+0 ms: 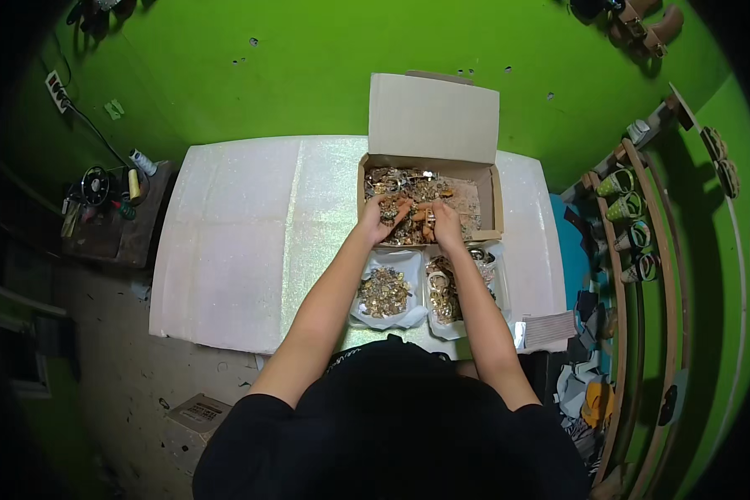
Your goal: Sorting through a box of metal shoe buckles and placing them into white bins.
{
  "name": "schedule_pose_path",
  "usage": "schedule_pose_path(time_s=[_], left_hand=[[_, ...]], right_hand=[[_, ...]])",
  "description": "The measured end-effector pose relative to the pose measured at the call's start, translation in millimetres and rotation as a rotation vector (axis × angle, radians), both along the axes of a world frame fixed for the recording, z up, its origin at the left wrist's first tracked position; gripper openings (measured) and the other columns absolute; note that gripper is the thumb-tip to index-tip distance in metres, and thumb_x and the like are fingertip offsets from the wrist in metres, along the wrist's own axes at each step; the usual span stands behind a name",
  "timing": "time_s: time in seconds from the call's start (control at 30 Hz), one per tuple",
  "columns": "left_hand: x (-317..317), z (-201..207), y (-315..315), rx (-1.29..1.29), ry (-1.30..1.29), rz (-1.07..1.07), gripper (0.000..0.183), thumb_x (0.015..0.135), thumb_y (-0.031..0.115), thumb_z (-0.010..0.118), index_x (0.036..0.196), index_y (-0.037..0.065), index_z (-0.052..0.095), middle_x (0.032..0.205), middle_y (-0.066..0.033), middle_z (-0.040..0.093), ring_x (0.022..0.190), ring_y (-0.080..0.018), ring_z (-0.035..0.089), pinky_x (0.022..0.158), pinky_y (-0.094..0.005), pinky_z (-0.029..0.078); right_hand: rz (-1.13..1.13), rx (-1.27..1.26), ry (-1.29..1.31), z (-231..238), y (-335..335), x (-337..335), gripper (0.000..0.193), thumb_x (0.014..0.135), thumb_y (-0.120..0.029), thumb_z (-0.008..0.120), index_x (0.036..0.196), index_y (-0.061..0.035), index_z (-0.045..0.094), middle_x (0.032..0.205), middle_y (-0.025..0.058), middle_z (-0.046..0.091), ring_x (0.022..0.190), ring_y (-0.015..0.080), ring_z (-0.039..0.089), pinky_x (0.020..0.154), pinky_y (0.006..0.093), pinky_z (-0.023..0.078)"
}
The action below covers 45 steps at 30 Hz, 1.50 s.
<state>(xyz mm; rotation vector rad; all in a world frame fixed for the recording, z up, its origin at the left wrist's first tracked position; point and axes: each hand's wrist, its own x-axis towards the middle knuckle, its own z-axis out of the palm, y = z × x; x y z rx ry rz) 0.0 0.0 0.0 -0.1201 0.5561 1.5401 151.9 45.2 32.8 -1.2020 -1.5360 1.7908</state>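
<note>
Both hands are inside an open cardboard box (pixel 490 200) on the table, among a heap of small gold and silver metal pieces (pixel 408 182). My left hand (pixel 378 218) is at the box's left side, its fingers stretched over the pieces. Close by on the right, my right hand (pixel 445 223) has its fingers bent together over the heap; whatever is between them is too small to make out. In front of the box stands a white plastic-lined tray (pixel 408 315) of similar small pieces. A second lined tray (pixel 444 331), holding larger pieces, is partly hidden under my right forearm.
The box's raised lid (pixel 433 117) stands toward the green wall. A shimmering white cover (pixel 225 242) lies over the table. A grey ribbed piece (pixel 550 330) rests at the right front corner. Sandals (pixel 629 208) hang on a wooden rack to the right.
</note>
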Motion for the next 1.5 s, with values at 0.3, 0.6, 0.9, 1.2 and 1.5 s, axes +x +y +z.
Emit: schedule_pose_path(time_s=[0.3,0.6,0.9,1.2,1.5], left_hand=[[-1,-4,2,-0.001,-0.020,-0.034,0.031,0.085,0.017,0.029,0.092,-0.010,0.043,0.087,-0.0211,0.052,0.086,-0.0285,0.055,0.074,-0.0331,0.051],[-3,-10,2,0.022,-0.011,-0.036,0.033,0.086,0.019,0.029,0.092,-0.011,0.042,0.089,-0.0213,0.051,0.088,-0.0294,0.055,0.074,-0.0329,0.051],[-4,-13,7,-0.022,0.006,-0.024,0.032,0.086,0.019,0.030,0.088,-0.010,0.043,0.094,-0.0241,0.051,0.091,-0.0302,0.054,0.074,-0.0333,0.051],[0,-4,5,-0.002,-0.030,0.000,0.031,0.086,0.019,0.031,0.092,-0.010,0.042,0.094,-0.0230,0.050,0.092,-0.0328,0.052,0.075,-0.0371,0.051],[-1,-7,7,-0.016,-0.015,0.001,0.030,0.085,0.017,0.030,0.094,-0.010,0.041,0.089,-0.0211,0.050,0.086,-0.0305,0.055,0.071,-0.0344,0.052]], right_hand=[[0.073,0.396,0.111,-13,2,-4,0.027,0.087,-0.016,0.038,0.105,-0.0029,0.053,0.075,-0.0018,0.055,0.055,0.0036,0.040,0.047,0.0167,0.035],[-0.012,0.185,0.088,1,-10,4,0.024,0.080,-0.008,0.051,0.103,-0.0016,0.054,0.078,0.0022,0.056,0.069,0.0073,0.052,0.055,0.0198,0.044],[-0.160,-0.012,0.190,20,-14,31,0.021,0.083,-0.016,0.049,0.092,0.0028,0.052,0.071,0.0063,0.056,0.054,0.0139,0.057,0.041,0.0206,0.043],[-0.051,0.106,0.027,14,-41,90,0.018,0.075,0.003,0.054,0.092,0.0055,0.056,0.078,0.0084,0.057,0.063,0.0121,0.055,0.052,0.0199,0.048],[-0.175,-0.023,-0.052,-12,-53,110,0.016,0.076,-0.004,0.056,0.088,0.0048,0.051,0.074,0.0101,0.057,0.057,0.0169,0.059,0.044,0.0200,0.045]])
